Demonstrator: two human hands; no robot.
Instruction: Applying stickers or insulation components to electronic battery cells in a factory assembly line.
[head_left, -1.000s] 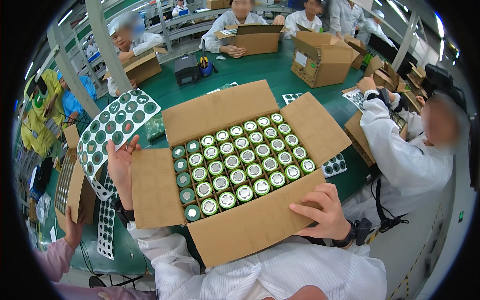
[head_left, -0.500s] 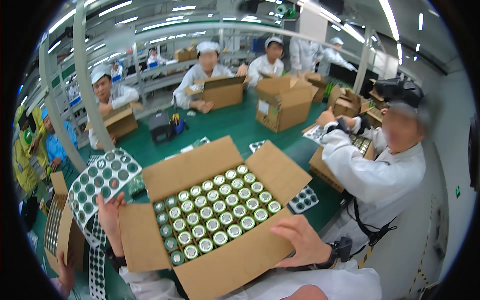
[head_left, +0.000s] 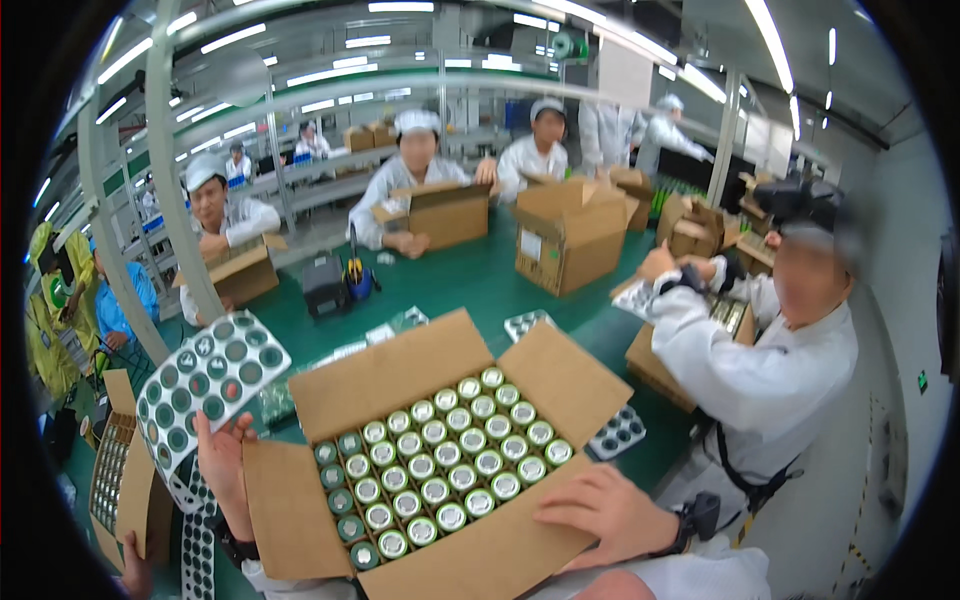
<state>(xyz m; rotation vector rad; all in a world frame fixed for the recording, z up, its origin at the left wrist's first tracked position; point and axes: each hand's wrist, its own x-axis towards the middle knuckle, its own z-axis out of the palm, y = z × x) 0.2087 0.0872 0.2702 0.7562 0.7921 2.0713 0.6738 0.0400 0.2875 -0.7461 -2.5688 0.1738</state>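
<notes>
An opened cardboard box (head_left: 440,358) in front of me holds rows of upright cylindrical battery cells (head_left: 462,418) in a divider grid. Most cell tops are pale with a light green rim; the leftmost column shows dark green ring tops. At the box's left side, my left hand (head_left: 224,458) is closed on the edge of a white sticker sheet (head_left: 262,343) carrying dark green round stickers. My right hand (head_left: 612,512) lies over the near flap (head_left: 480,560), fingers on its inner face and thumb by its outer edge. A dark band circles that wrist.
More sticker sheets (head_left: 616,432) lie beside the box. A black device (head_left: 325,285) and a pliers-like tool (head_left: 357,278) stand on the green table (head_left: 450,275). Co-workers sit across and to my right with cardboard boxes (head_left: 570,245). Another cell-filled box (head_left: 140,480) is at left.
My right hand's fingers have come down from a raised, bent pose onto the near flap. My left hand stays at the sheet. The whole scene has shifted slightly lower in view.
</notes>
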